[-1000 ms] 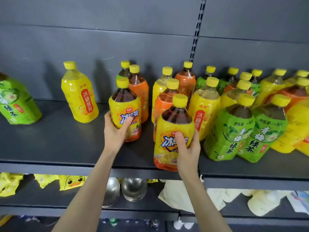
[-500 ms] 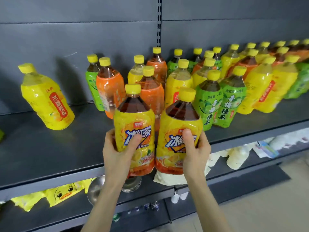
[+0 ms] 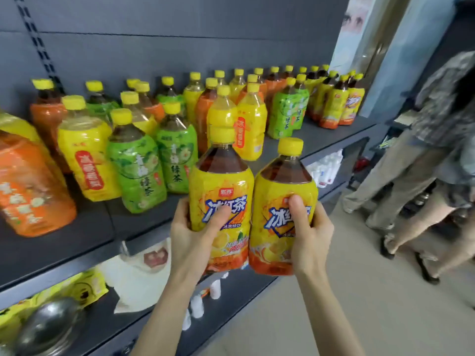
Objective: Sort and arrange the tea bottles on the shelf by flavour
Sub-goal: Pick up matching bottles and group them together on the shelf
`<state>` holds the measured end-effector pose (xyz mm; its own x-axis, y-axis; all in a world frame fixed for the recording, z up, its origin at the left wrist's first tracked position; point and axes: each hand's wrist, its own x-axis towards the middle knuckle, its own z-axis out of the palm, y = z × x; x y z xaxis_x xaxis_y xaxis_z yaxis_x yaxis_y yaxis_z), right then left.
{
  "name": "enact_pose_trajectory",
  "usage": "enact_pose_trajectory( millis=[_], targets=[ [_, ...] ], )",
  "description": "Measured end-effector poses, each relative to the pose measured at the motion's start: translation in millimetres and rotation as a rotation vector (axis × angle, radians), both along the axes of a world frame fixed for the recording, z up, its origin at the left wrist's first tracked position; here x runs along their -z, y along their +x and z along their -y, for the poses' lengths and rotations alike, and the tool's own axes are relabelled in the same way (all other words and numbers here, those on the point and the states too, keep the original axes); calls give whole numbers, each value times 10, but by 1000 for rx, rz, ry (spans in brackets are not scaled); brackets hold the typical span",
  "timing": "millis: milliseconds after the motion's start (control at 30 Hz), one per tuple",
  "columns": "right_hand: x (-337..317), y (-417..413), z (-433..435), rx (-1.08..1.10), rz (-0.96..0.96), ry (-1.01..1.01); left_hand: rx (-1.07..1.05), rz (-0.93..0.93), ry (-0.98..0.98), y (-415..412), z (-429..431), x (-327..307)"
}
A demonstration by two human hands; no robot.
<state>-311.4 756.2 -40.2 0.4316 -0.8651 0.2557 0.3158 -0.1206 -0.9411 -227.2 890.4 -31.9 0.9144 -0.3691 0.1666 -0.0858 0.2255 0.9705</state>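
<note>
Gripping one bottle each, two bare hands hold a pair of clear plastic tea bottles with yellow caps, dark tea and yellow-and-orange wrap labels upright in the lower middle of the frame, in the air in front of the shelf edge. The left hand (image 3: pixel 191 242) curls round the lower half of the left bottle (image 3: pixel 221 186), its thumb lying across the blue lettering. The right hand (image 3: pixel 309 235) curls round the right bottle (image 3: pixel 280 191) in the same way, thumb pressed on the label. The two bottles stand side by side with their bodies touching, the right one slightly lower in the picture. Behind them the dark grey metal shelf (image 3: pixel 84 227) runs from the left edge toward the upper right and carries a mixed crowd of yellow-capped bottles. Among these are a large orange-labelled bottle (image 3: pixel 28 191) at the left edge, a yellow-labelled bottle with a red tag (image 3: pixel 87 155) beside it and two green-labelled bottles (image 3: pixel 138 170) just left of the held pair. At the shelf's far end, right of upper centre, a cluster of matching yellow-and-orange bottles (image 3: pixel 334 106) stands together. On the lower shelf, at lower left, lie a steel bowl (image 3: pixel 48 327), yellow packets (image 3: pixel 84 286) and white bags (image 3: pixel 138 278). Another person's trousered legs (image 3: pixel 401 176) fill the right side.
</note>
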Motion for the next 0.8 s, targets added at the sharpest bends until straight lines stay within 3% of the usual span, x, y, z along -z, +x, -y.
enact_pose_trajectory(
  millis=[333, 800],
  targets=[
    [-69, -670, 1824, 171, -24, 29, 172, -4, 10, -448, 1972, -45],
    [-99, 172, 4693, 153, 4, -65, 107, 6, 27, 372, 4832, -60]
  ],
)
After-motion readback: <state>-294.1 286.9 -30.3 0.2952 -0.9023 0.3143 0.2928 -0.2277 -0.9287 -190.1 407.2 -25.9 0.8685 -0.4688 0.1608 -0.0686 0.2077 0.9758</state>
